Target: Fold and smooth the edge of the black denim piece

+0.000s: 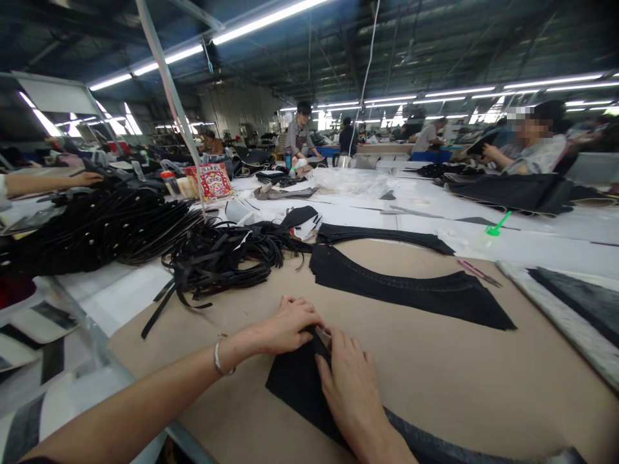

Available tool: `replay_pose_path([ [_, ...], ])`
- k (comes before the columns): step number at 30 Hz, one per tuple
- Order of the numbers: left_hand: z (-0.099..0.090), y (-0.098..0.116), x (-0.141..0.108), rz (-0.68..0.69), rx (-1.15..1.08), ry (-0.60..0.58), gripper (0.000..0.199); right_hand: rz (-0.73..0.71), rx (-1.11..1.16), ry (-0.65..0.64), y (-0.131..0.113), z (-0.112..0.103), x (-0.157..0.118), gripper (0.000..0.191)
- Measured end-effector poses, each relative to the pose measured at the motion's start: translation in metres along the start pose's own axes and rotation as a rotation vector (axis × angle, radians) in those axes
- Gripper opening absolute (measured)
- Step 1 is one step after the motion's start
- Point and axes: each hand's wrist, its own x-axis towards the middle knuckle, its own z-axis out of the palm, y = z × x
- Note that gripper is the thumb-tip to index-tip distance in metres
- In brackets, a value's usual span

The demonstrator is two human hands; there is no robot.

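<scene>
A curved black fabric piece lies on the tan board, running out at the lower right. At its upper edge, my left hand has its fingers curled over the fabric, thumb pressed close. Just to the right, my right hand holds the same edge between thumb and fingers, and the fabric there looks folded over. The fingertips of both hands nearly meet and partly hide the edge. Farther back on the board rest another curved black piece and a narrow black strip.
A tangle of black strips sits at the board's upper left, beside a large pile of black pieces. Pink-handled snips lie to the right, near a green-nozzled bottle. A co-worker's hand reaches in at far left.
</scene>
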Motion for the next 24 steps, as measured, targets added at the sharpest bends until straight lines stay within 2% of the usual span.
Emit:
replay_pose_path([
  [5,-0.007,-0.01,0.014,0.071,0.024,-0.102,0.019,0.04,0.046,-0.048,-0.003,-0.004,0.015,0.018],
  [10,-0.007,-0.02,0.017,0.098,-0.006,-0.127,0.012,0.02,0.054,-0.059,-0.001,-0.002,0.019,0.008],
  [16,-0.003,-0.028,0.013,0.139,-0.062,-0.137,0.022,-0.012,0.064,-0.034,-0.002,0.003,0.016,0.011],
  [24,-0.005,-0.029,0.01,0.234,-0.054,-0.08,0.014,-0.022,0.066,-0.04,-0.005,0.007,0.011,0.016],
])
